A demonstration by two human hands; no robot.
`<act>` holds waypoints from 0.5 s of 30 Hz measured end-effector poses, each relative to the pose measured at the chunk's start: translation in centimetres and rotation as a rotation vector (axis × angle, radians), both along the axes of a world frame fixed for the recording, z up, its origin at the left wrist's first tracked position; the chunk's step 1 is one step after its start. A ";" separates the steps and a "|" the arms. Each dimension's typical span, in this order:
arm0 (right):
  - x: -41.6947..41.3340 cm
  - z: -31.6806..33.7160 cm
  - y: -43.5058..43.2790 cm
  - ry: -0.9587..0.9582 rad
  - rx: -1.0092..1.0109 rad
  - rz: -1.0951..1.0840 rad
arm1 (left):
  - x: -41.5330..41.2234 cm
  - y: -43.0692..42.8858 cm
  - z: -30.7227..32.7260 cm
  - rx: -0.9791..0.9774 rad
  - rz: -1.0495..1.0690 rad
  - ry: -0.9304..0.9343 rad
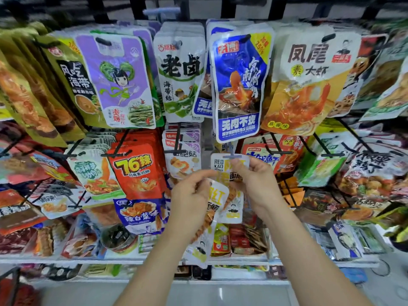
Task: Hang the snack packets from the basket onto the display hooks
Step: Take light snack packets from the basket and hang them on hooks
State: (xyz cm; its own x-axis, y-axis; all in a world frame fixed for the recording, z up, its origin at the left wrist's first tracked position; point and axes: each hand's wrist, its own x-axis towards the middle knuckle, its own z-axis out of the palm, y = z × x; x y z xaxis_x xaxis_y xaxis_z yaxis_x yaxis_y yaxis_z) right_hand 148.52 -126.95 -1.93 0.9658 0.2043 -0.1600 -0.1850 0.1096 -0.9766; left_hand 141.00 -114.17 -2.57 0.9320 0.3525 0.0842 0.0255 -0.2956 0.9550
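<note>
Squarely in front of a crowded display rack (276, 5), both bare hands meet at one grey hook (231, 154) in the middle row. The right hand (256, 182) pinches the top edge of a white hanging packet (217, 165) just under the hook's crossbar, so its grip is clamped on that packet between thumb and fingertips. Whether the packet's hole is fully on the hook cannot be told, as the fingers cover it. This packet drops straight down behind the hands, and its lower end shows a small cartoon figure.

The left hand (189, 195) holds a second, loose packet (217, 196), white with yellow lettering. Its grip is closed on the packet's upper left part, fingers curled round it. The loose packet tilts, its top corner touching or overlapping the hanging packet and its bottom slanting down to the left over the forearm.

Directly above the hook hangs a blue packet (238, 85), its lower edge just over the crossbar. To the left in the same row as the hook is a red packet (136, 171), and higher up a purple packet (117, 78). Below the hands a white shelf (132, 258) carries more packets lying flat.
</note>
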 end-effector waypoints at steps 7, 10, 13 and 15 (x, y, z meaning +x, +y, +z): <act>1.2 -0.5 1.2 0.019 0.038 -0.042 | 2.2 -0.5 0.0 0.024 -0.061 0.015; 1.4 -0.9 1.3 0.012 0.026 -0.056 | 3.0 -0.3 -0.1 0.139 -0.079 0.034; 1.5 -0.8 1.4 0.004 0.004 -0.044 | 3.6 -0.1 -0.2 0.236 -0.110 0.040; 1.7 -0.6 1.3 0.000 -0.014 -0.016 | 4.0 0.0 -0.2 0.326 -0.121 0.045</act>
